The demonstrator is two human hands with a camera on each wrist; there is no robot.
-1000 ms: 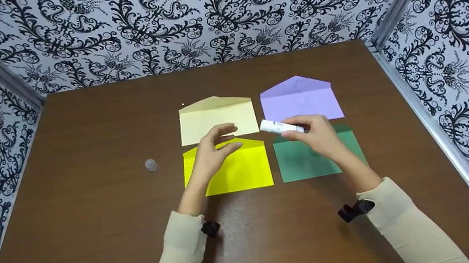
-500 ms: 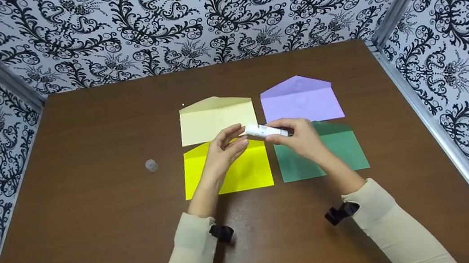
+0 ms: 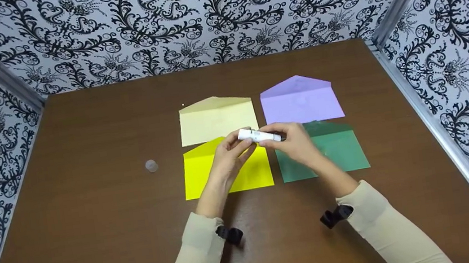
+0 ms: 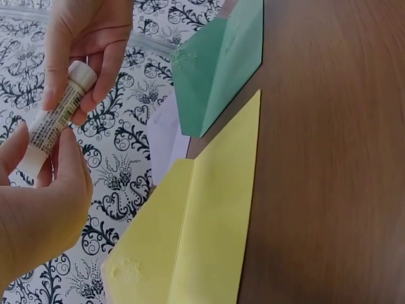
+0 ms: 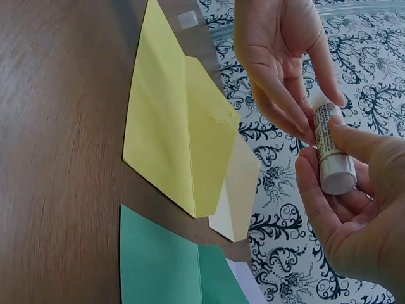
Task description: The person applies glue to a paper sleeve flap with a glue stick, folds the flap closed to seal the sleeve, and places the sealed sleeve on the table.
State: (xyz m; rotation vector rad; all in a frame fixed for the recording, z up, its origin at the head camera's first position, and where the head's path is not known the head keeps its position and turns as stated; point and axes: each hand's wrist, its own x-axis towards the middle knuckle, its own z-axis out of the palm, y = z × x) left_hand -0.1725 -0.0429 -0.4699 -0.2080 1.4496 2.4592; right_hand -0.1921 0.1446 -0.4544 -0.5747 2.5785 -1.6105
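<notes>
A white glue stick with a printed label is held in the air above the inner edges of the yellow envelope and green envelope. My right hand grips its base end between thumb and fingers. My left hand pinches the other end, thumb in front and fingers behind. In the left wrist view, whitish glue smears show on the yellow flap, and rough marks on the green flap. A translucent cap lies on the table, left of the envelopes.
Behind these lie a cream envelope and a purple envelope, flaps spread away from me. The brown table is bordered by patterned walls. A metal rail runs along the right edge.
My right hand has moved left with the glue stick. My left hand has come in from the left and now holds the stick's other end. Envelopes and cap stay put.
</notes>
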